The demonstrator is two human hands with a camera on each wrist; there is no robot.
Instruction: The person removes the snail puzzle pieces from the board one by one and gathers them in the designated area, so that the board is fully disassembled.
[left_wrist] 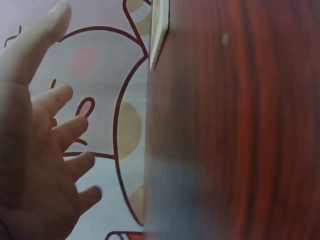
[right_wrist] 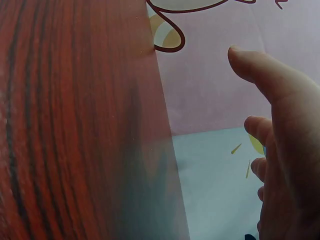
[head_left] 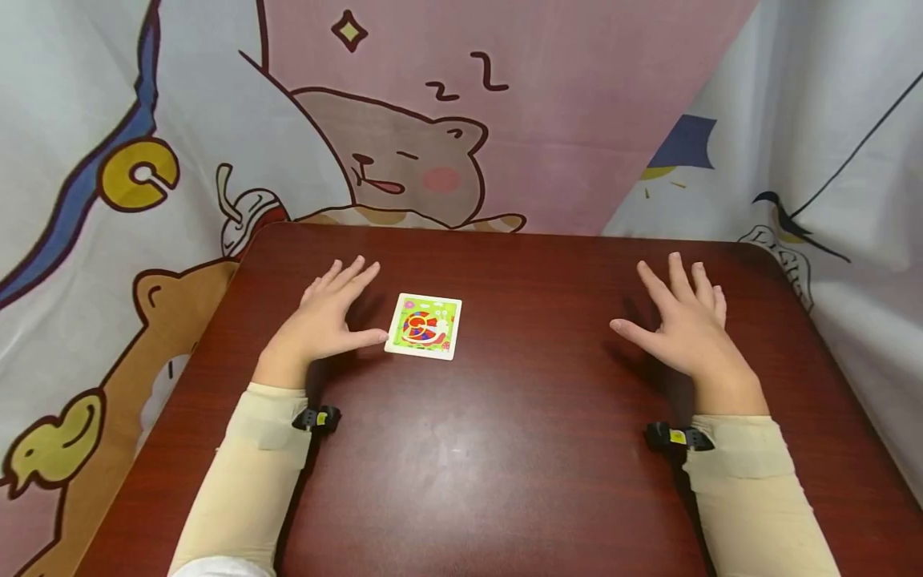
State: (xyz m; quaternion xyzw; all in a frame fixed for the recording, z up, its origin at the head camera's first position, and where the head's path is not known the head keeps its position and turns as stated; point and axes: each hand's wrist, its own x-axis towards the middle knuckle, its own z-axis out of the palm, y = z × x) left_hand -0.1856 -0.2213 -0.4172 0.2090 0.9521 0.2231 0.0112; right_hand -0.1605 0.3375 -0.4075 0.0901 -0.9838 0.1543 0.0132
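Observation:
A square picture puzzle [head_left: 423,326] with a white border, green ground and a red, blue and white snail lies flat on the table, left of the middle. Just left of it is my left hand [head_left: 324,320], fingers spread and holding nothing; in the head view its thumb tip overlaps the puzzle's left edge. The left wrist view shows this hand [left_wrist: 45,150] above the tabletop, with the thin edge of the puzzle [left_wrist: 159,37] at the top. Far to the right, my right hand [head_left: 681,324] is spread and holds nothing, its thumb pointing left. Its fingers [right_wrist: 257,130] are straight in the right wrist view.
The dark red wooden table [head_left: 534,449] has rounded far corners. Behind it and at both sides hangs a cloth [head_left: 562,120] printed with a sleeping bear and other cartoons. Black wrist cameras [head_left: 317,419] sit over beige sleeves [head_left: 248,473].

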